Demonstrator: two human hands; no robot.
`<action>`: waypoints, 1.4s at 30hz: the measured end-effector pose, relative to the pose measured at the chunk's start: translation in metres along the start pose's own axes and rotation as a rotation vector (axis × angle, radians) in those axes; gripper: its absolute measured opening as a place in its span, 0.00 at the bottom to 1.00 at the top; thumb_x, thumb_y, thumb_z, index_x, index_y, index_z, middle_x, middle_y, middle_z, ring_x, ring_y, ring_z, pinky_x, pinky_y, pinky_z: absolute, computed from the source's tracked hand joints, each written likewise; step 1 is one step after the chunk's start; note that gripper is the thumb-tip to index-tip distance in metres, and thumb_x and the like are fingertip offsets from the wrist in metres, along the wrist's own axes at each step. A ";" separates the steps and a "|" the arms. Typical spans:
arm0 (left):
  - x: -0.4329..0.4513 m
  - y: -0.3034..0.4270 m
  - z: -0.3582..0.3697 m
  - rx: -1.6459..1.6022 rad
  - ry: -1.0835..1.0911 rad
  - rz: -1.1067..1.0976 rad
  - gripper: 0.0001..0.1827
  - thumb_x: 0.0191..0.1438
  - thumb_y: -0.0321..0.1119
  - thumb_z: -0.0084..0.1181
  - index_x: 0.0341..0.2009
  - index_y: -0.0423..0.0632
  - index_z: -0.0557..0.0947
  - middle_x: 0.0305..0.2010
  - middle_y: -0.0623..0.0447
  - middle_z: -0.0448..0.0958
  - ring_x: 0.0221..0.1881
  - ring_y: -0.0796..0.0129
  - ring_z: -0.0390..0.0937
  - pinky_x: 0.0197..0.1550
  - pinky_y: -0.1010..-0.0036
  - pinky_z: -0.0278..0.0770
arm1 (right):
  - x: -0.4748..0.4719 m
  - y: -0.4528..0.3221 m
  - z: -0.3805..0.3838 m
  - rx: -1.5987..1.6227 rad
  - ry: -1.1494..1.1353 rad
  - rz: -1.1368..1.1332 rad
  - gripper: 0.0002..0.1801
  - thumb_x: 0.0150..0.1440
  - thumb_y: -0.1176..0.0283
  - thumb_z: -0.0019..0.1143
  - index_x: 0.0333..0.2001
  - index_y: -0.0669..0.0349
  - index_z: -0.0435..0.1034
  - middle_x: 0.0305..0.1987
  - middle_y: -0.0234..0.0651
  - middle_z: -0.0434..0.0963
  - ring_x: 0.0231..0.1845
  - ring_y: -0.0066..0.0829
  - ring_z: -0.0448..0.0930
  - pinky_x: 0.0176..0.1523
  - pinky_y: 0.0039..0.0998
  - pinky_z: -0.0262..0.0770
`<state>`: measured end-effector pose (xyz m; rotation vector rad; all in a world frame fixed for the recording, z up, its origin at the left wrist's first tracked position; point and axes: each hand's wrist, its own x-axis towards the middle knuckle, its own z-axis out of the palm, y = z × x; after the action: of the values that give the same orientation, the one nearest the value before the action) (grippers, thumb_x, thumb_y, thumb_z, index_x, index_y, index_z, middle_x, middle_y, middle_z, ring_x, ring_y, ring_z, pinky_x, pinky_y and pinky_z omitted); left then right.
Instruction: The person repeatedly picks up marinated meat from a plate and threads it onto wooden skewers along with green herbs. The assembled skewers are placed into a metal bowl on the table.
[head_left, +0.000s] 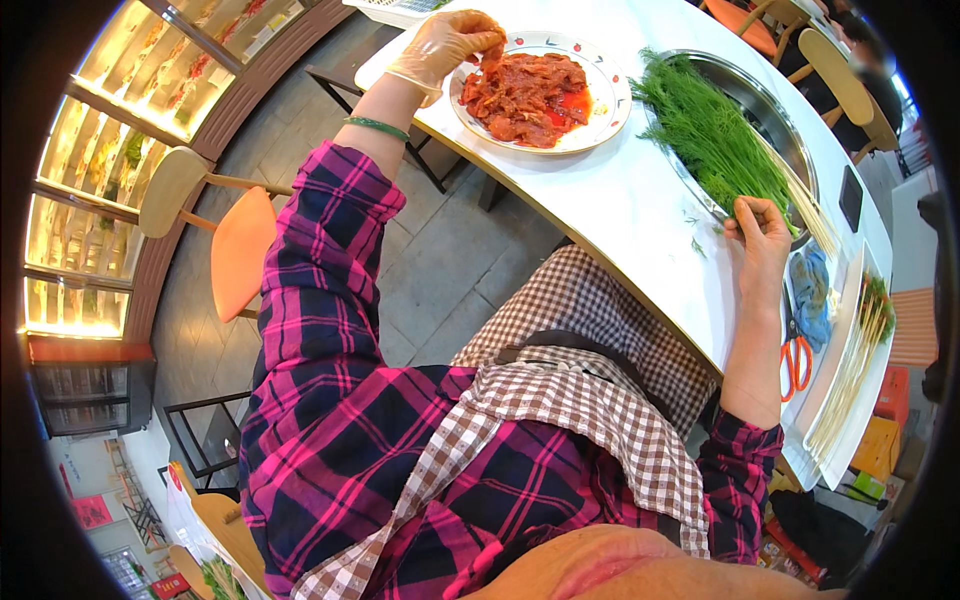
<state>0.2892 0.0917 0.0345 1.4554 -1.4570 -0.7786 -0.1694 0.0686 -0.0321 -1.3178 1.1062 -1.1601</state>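
My left hand (454, 46), in a clear plastic glove, pinches red marinated meat at the left edge of a heap of meat slices (529, 94). The heap lies in red sauce on a round white plate (611, 124) with a patterned rim. My bare right hand (761, 229) is by the near end of a bunch of green dill (709, 127). Its thumb and finger meet, but I cannot tell whether anything is between them. The dill and a bundle of bamboo skewers (806, 195) rest across a round steel basin (784, 112).
Right of my right forearm lie orange-handled scissors (795, 360), a blue cloth (810, 292) and a long white tray (817, 416) of skewers with greens. A dark flat object (850, 197) lies beyond the basin. An orange-seated chair (244, 255) stands left, before lit display shelves (97, 161).
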 end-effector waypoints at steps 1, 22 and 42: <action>0.002 0.001 0.005 0.018 0.021 -0.032 0.08 0.61 0.36 0.58 0.40 0.46 0.84 0.35 0.57 0.81 0.33 0.76 0.75 0.40 0.78 0.70 | 0.000 0.001 0.000 -0.005 0.003 -0.002 0.03 0.60 0.75 0.60 0.37 0.63 0.75 0.30 0.29 0.77 0.27 0.18 0.77 0.32 0.18 0.75; 0.036 0.066 0.235 -0.587 -0.537 0.009 0.14 0.66 0.39 0.48 0.36 0.44 0.83 0.35 0.53 0.82 0.35 0.72 0.80 0.41 0.78 0.77 | 0.011 -0.022 -0.012 0.139 0.164 -0.153 0.06 0.59 0.76 0.61 0.39 0.66 0.76 0.33 0.32 0.78 0.29 0.19 0.79 0.33 0.19 0.77; 0.018 0.072 0.268 -0.686 -0.662 -0.187 0.17 0.56 0.34 0.60 0.51 0.51 0.78 0.40 0.58 0.81 0.42 0.75 0.80 0.44 0.72 0.78 | 0.003 -0.039 0.006 -0.545 0.203 -0.568 0.05 0.50 0.80 0.65 0.32 0.65 0.77 0.33 0.37 0.80 0.34 0.30 0.80 0.41 0.26 0.74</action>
<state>0.0183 0.0384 -0.0019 0.8287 -1.3005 -1.7927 -0.1622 0.0689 0.0072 -2.0661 1.2924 -1.4842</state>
